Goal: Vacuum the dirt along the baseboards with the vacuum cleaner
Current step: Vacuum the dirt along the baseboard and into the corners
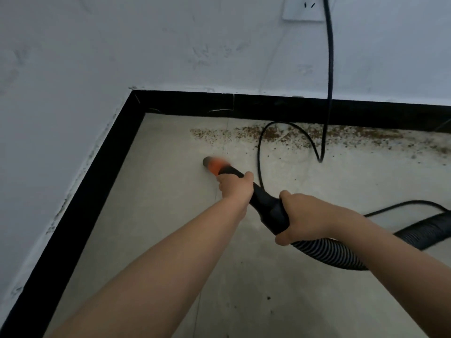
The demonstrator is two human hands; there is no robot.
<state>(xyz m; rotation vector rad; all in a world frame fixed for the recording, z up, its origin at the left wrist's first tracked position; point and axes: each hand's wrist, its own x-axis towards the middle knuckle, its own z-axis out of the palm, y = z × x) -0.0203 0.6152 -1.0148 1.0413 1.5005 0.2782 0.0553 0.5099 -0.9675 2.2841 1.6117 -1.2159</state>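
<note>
The vacuum's orange nozzle (214, 165) points at the grey floor a little short of the dirt, its tip blurred. My left hand (235, 186) grips the black tube just behind the nozzle. My right hand (305, 219) grips the tube farther back, where the ribbed black hose (327, 252) begins and curves away to the right. A band of brown dirt (292, 135) lies along the far black baseboard (268, 106), from mid-frame to the right edge. The vacuum's body is out of view.
A black power cord (330, 69) hangs from a white wall socket (303, 8), loops on the floor through the dirt and trails off right. A second black baseboard (80, 191) runs along the left wall to the corner. A few loose specks dot the near floor.
</note>
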